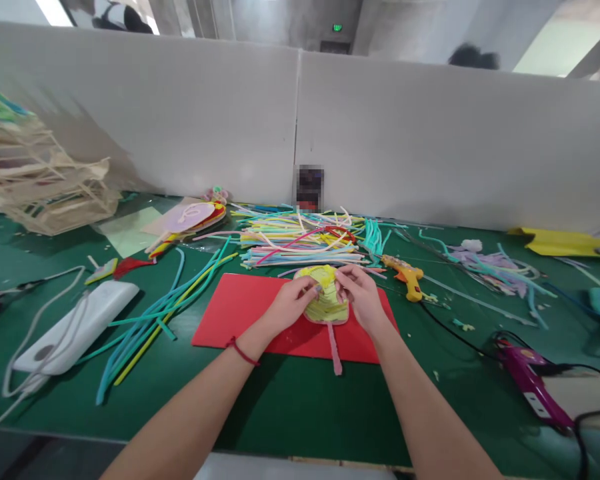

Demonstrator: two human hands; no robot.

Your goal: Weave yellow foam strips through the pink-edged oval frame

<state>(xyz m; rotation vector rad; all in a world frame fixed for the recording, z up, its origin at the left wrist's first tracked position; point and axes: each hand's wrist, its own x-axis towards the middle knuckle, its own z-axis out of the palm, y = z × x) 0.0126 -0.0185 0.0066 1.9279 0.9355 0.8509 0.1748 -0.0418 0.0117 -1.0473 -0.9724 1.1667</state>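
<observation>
A small round fan-shaped craft (329, 311) of yellow-green pipe cleaners, with a pale rim and a pink stick handle (335, 353), lies over a red board (230, 310). My left hand (295, 303) pinches at its upper left part, a red cord around the wrist. At the upper right edge, the closed fingers of my right hand (361, 297) grip it too. A brighter yellow piece (324, 273) sits along the top, between both sets of fingertips. Whether that piece is fixed to the fan I cannot tell.
Behind the board lies a pile of coloured pipe cleaners (300, 240). A yellow glue gun (405, 277) rests to the right, its cord running to a purple power strip (535, 383). On the left are a white device (80, 327), loose blue-green pipe cleaners (145, 320) and a stick frame (55, 187).
</observation>
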